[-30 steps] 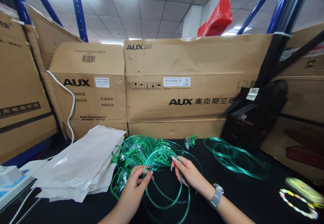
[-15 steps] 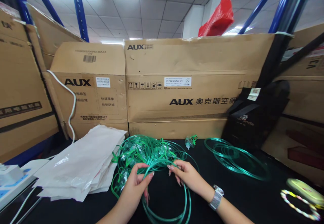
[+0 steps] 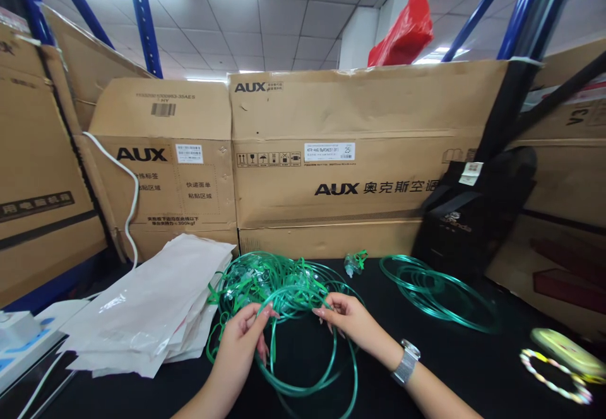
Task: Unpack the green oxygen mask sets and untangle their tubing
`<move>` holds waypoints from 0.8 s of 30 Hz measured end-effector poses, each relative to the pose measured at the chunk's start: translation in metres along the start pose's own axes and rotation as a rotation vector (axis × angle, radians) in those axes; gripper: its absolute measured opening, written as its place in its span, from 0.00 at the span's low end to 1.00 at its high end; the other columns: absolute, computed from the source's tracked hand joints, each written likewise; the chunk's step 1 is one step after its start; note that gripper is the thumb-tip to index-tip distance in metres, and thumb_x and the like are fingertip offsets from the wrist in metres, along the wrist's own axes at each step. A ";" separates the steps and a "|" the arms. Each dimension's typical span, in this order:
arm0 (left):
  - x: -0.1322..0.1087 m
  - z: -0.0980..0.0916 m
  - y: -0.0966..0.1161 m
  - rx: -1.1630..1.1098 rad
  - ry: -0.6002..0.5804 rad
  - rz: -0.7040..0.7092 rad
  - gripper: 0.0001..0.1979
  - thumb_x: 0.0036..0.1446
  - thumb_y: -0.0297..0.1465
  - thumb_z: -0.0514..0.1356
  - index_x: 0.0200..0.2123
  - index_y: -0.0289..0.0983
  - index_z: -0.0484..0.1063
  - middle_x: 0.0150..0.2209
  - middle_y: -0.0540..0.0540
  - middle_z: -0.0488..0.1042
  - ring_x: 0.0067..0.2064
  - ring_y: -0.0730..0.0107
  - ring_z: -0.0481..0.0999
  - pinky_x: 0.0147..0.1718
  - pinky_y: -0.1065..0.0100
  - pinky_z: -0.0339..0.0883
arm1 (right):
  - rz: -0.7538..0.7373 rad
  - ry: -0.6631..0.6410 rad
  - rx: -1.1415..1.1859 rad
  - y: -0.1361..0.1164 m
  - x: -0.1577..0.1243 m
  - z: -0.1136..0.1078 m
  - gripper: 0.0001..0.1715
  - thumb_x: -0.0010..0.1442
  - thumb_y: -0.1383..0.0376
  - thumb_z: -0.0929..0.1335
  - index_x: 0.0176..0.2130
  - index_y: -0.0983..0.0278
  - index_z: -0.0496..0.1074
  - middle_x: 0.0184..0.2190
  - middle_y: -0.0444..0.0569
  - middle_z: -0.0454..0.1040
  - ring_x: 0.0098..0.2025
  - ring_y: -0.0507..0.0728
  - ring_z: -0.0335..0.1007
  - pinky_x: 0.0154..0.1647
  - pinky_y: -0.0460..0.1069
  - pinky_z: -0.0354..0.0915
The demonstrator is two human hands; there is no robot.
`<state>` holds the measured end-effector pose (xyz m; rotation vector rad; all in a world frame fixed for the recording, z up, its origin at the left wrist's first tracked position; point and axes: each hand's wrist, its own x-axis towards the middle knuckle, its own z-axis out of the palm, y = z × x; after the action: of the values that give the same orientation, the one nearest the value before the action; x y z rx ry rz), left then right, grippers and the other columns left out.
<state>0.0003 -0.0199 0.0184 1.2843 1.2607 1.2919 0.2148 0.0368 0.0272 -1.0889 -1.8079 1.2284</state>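
A coil of green tubing point(image 3: 312, 375) hangs between both hands over the black table point(image 3: 449, 362). My left hand point(image 3: 243, 337) pinches the coil's left side with fingers closed on the strands. My right hand point(image 3: 348, 318), a metal watch on its wrist, grips the coil's upper right side. Just behind the hands lies a tangled heap of green tubing point(image 3: 269, 280) with clear plastic pieces in it.
A stack of white plastic bags point(image 3: 151, 305) lies at left. A second green tubing coil point(image 3: 435, 289) and a small clear connector point(image 3: 353, 262) lie at right. Cardboard boxes point(image 3: 331, 154) wall the back. A black bag point(image 3: 473, 217) leans at right; beads point(image 3: 553, 378) lie near the corner.
Both hands have shifted slightly up and apart, drawing the coil into a rounder loop; the left fingers have regripped the strands.
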 end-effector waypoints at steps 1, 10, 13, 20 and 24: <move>0.000 0.001 -0.001 0.055 -0.034 -0.006 0.24 0.49 0.51 0.51 0.30 0.35 0.69 0.10 0.57 0.58 0.13 0.73 0.61 0.18 0.69 0.59 | -0.027 0.030 -0.009 0.002 0.001 -0.001 0.23 0.47 0.48 0.69 0.22 0.64 0.63 0.16 0.40 0.63 0.18 0.46 0.53 0.19 0.44 0.49; -0.017 0.005 -0.011 0.741 -0.032 0.245 0.09 0.54 0.36 0.51 0.29 0.38 0.66 0.36 0.43 0.66 0.38 0.61 0.68 0.40 0.61 0.59 | -0.021 0.085 -0.099 0.005 0.002 -0.004 0.25 0.50 0.46 0.66 0.19 0.63 0.60 0.16 0.41 0.64 0.19 0.49 0.56 0.22 0.45 0.52; -0.014 0.008 -0.019 0.631 -0.108 0.158 0.06 0.52 0.35 0.53 0.28 0.39 0.60 0.28 0.46 0.67 0.32 0.63 0.68 0.34 0.62 0.60 | 0.002 0.031 -0.142 0.010 0.002 -0.003 0.25 0.51 0.46 0.65 0.20 0.64 0.61 0.16 0.42 0.64 0.19 0.49 0.57 0.22 0.45 0.54; 0.000 0.005 -0.002 -0.116 -0.113 -0.032 0.26 0.42 0.47 0.61 0.39 0.37 0.58 0.18 0.57 0.65 0.22 0.69 0.68 0.26 0.67 0.61 | 0.019 -0.182 -0.140 0.004 -0.004 -0.001 0.26 0.56 0.46 0.60 0.28 0.65 0.69 0.14 0.39 0.60 0.17 0.49 0.57 0.21 0.44 0.53; 0.000 0.003 0.010 -0.152 -0.145 -0.087 0.24 0.39 0.52 0.61 0.26 0.35 0.65 0.16 0.55 0.64 0.18 0.74 0.64 0.22 0.70 0.58 | 0.034 -0.184 -0.185 -0.003 -0.004 -0.005 0.28 0.57 0.46 0.59 0.29 0.65 0.71 0.15 0.40 0.61 0.16 0.48 0.54 0.18 0.44 0.51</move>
<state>0.0037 -0.0208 0.0278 1.1798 1.0838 1.1877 0.2204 0.0343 0.0318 -1.1429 -2.0850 1.2348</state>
